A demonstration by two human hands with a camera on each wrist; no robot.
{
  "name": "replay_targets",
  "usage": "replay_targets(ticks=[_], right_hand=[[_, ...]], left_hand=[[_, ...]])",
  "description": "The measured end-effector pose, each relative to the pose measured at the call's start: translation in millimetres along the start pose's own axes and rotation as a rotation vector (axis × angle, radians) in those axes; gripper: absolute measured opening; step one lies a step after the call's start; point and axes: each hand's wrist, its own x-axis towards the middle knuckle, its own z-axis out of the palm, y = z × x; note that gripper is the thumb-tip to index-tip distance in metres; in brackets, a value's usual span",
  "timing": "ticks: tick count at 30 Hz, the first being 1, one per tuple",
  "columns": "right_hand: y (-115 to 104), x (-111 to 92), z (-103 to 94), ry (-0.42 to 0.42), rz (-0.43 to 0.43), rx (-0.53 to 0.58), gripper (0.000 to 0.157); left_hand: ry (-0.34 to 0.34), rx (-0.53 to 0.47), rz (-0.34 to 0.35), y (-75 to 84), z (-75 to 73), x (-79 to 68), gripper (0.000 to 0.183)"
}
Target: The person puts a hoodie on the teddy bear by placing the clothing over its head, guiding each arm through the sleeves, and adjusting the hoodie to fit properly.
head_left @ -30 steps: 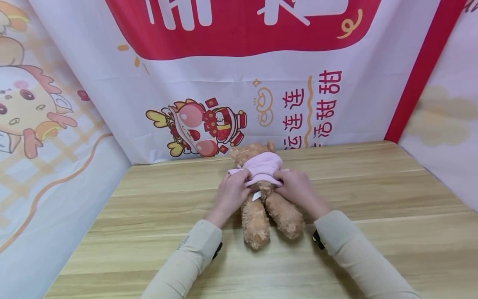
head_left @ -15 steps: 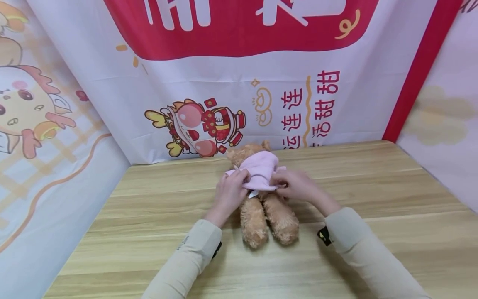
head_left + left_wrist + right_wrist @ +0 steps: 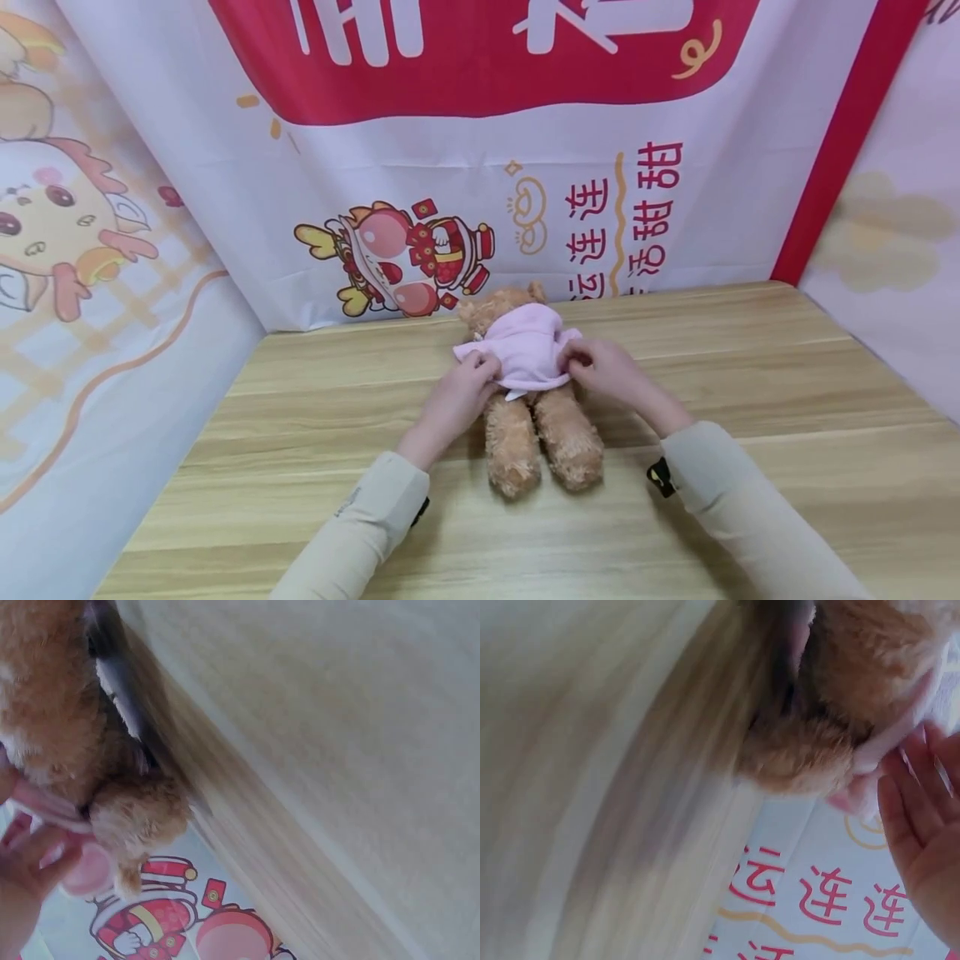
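In the head view a brown teddy bear [image 3: 513, 446] lies on the table, its legs toward me. A pale pink top [image 3: 525, 346] with a raised, hood-like part covers its body. My left hand [image 3: 459, 398] pinches the top's lower edge at the left side, while my right hand [image 3: 618, 377] pinches it at the right. A small white tag [image 3: 515, 395] peeks out below the hem. The left wrist view catches the bear's fur [image 3: 56, 697] beside my left fingers [image 3: 45, 859]. In the right wrist view, my right fingers [image 3: 911, 799] are by the pink cloth edge [image 3: 896, 735].
The bear rests on a wood-grain table [image 3: 300, 417], its head close to the back edge. Behind it hangs a white and red printed cloth [image 3: 450, 167] with a cartoon figure. Printed panels also flank the table on the left [image 3: 112, 350] and right [image 3: 885, 250].
The top's hem has come down lower over the bear and spread flatter. My right hand shifted its hold and moved outward to the right. My left hand dropped slightly.
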Motion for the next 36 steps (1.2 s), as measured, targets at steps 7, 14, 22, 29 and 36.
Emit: replay_targets(ticks=[7, 14, 22, 29, 36], right_hand=[[-9, 18, 2.0, 0.125, 0.18, 0.011, 0.035], [-4, 18, 4.2, 0.16, 0.111, 0.042, 0.024], [3, 13, 11.4, 0.105, 0.061, 0.145, 0.019], [4, 7, 10.7, 0.14, 0.09, 0.077, 0.035], [12, 3, 9.4, -0.027, 0.144, 0.116, 0.038]], left_hand=[[-0.067, -0.12, 0.065, -11.6, -2.7, 0.6, 0.008], [-0.166, -0.193, -0.133, -13.5, -10.1, -5.3, 0.012], [-0.188, -0.176, -0.38, -1.9, -3.6, 1.7, 0.027], [-0.113, -0.21, -0.43, -0.1, 2.7, 1.8, 0.03], [-0.061, -0.246, -0.412, -3.9, 1.7, 3.0, 0.033]])
